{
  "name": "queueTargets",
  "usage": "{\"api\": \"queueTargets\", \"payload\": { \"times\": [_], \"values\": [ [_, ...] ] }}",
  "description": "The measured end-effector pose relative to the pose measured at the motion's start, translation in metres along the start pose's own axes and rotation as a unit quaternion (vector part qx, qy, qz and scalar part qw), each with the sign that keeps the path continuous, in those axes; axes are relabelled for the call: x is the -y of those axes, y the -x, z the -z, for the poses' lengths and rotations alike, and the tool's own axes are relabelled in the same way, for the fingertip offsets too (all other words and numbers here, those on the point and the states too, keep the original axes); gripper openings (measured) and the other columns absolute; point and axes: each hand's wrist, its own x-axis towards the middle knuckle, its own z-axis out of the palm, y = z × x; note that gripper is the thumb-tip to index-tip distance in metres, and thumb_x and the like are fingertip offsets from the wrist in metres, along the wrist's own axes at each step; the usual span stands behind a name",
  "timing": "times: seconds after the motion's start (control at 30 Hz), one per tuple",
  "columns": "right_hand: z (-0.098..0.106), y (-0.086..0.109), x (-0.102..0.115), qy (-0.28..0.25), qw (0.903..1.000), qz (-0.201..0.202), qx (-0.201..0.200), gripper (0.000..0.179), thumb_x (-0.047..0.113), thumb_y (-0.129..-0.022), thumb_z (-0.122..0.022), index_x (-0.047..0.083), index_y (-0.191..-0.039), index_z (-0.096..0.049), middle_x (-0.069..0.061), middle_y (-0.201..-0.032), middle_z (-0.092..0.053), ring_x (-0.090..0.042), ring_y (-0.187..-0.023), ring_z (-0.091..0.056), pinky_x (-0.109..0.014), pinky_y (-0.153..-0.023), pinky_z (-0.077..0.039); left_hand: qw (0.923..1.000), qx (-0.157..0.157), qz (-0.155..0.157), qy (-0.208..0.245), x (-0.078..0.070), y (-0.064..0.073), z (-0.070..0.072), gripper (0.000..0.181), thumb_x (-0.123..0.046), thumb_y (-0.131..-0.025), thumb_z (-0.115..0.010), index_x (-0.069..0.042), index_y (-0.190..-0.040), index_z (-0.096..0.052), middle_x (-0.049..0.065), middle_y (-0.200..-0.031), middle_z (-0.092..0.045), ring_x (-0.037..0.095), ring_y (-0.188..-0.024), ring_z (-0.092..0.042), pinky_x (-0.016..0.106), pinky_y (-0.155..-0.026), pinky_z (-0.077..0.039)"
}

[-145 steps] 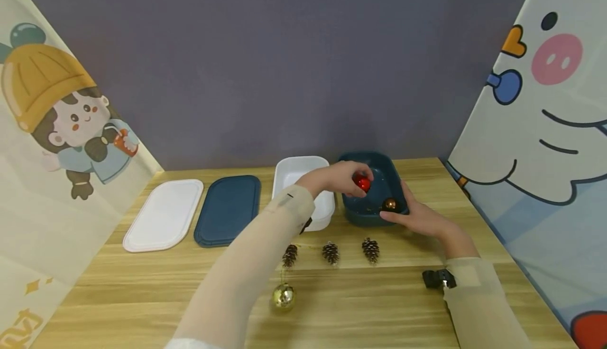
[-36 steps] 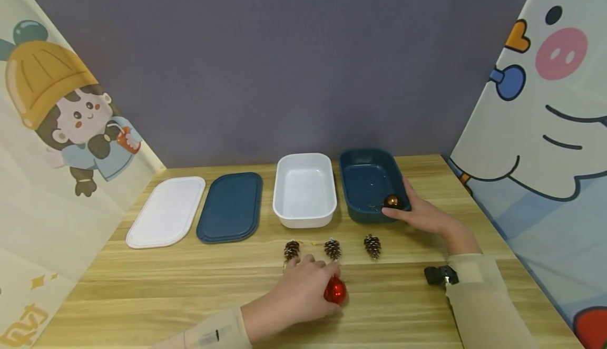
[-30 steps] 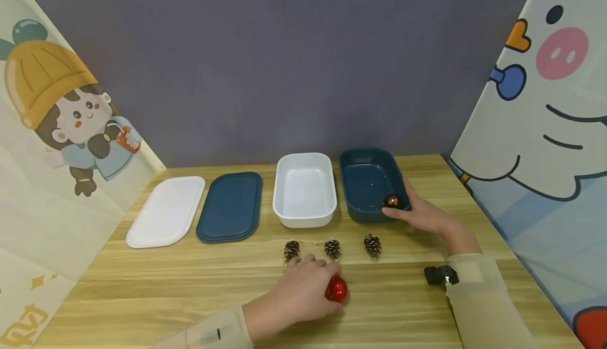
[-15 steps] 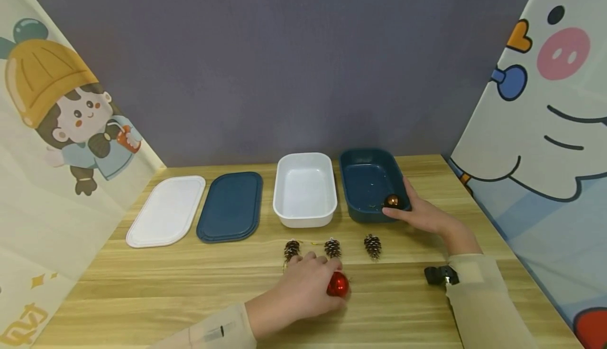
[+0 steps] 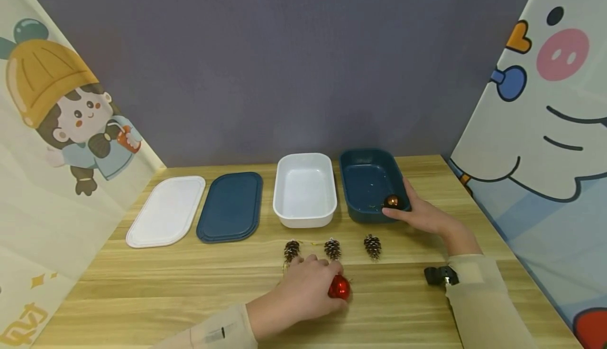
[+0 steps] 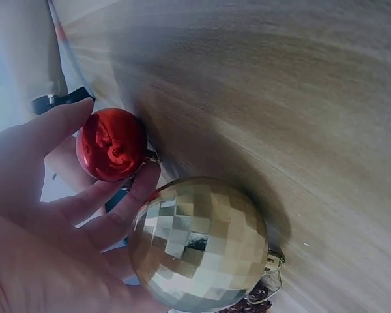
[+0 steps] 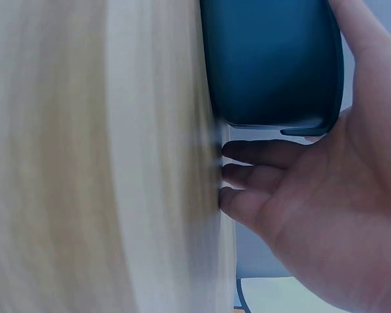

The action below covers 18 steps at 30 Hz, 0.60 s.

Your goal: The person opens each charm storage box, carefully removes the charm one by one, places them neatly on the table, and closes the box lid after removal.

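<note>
In the head view my left hand point(image 5: 308, 288) is low over the table, pinching a shiny red Christmas ball point(image 5: 339, 287) between thumb and fingers. A larger gold faceted Christmas ball point(image 6: 199, 244) sits against the fingers of that hand in the left wrist view; the hand hides it from the head camera. My right hand point(image 5: 424, 213) grips the near right corner of a dark blue container point(image 5: 351, 193), thumb across the front wall and fingers along the right side. Inside that corner lies a brown Christmas ball point(image 5: 392, 202).
A white container point(image 5: 305, 222) stands left of the blue one. Farther left lie a blue lid point(image 5: 229, 206) and a white lid point(image 5: 166, 212). Three pinecones, the left point(image 5: 291, 250), middle point(image 5: 332, 249) and right point(image 5: 372, 246), form a row before the containers. A dark wall point(image 5: 303, 75) rises behind.
My left hand has brought the red ball from over the blue container down to the table by the gold ball, then shifted slightly right. My right hand stays at the container's corner.
</note>
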Motion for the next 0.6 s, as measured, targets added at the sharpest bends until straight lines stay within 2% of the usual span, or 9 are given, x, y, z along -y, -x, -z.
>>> {"api": "queueTargets", "payload": {
  "times": [0.27, 0.43, 0.53, 0.6],
  "values": [
    [0.0, 0.001, 0.0, -0.008, 1.0, 0.001, 0.0, 0.126, 0.067, -0.098, -0.065, 0.019, -0.165, 0.032, -0.032, -0.175, 0.012, -0.065, -0.156, -0.012, -0.082, -0.119, -0.024, 0.9999, 0.01, 0.005, 0.006, -0.001, 0.0, 0.002, 0.064, -0.067, -0.079, -0.085, -0.03, -0.13, -0.07, -0.006, -0.121, -0.077, 0.017, -0.103, -0.067, 0.05, -0.094, -0.052],
    [0.0, 0.0, 0.0, -0.011, 0.9999, 0.007, -0.003, 0.126, 0.065, -0.098, -0.066, 0.021, -0.165, 0.032, -0.032, -0.175, 0.013, -0.065, -0.156, -0.011, -0.083, -0.119, -0.023, 0.9997, 0.021, 0.008, 0.002, 0.001, -0.001, 0.003, 0.068, -0.071, -0.078, -0.083, -0.03, -0.131, -0.069, -0.005, -0.121, -0.077, 0.019, -0.104, -0.067, 0.051, -0.093, -0.05],
    [0.0, 0.0, 0.0, -0.011, 0.9999, 0.009, -0.003, 0.126, 0.065, -0.098, -0.066, 0.021, -0.165, 0.031, -0.031, -0.175, 0.013, -0.065, -0.156, -0.012, -0.083, -0.119, -0.023, 0.9995, 0.032, 0.004, -0.006, 0.003, -0.003, 0.01, 0.071, -0.075, -0.078, -0.08, -0.03, -0.133, -0.069, -0.005, -0.121, -0.077, 0.02, -0.105, -0.067, 0.051, -0.092, -0.051],
    [0.0, 0.0, 0.0, -0.009, 0.9999, 0.008, -0.004, 0.126, 0.066, -0.098, -0.065, 0.022, -0.165, 0.032, -0.031, -0.175, 0.013, -0.065, -0.156, -0.012, -0.083, -0.119, -0.024, 0.9992, 0.039, -0.002, -0.008, 0.005, -0.007, 0.022, 0.07, -0.076, -0.08, -0.078, -0.029, -0.132, -0.07, -0.007, -0.118, -0.078, 0.02, -0.105, -0.069, 0.05, -0.09, -0.053]
  ]
}}
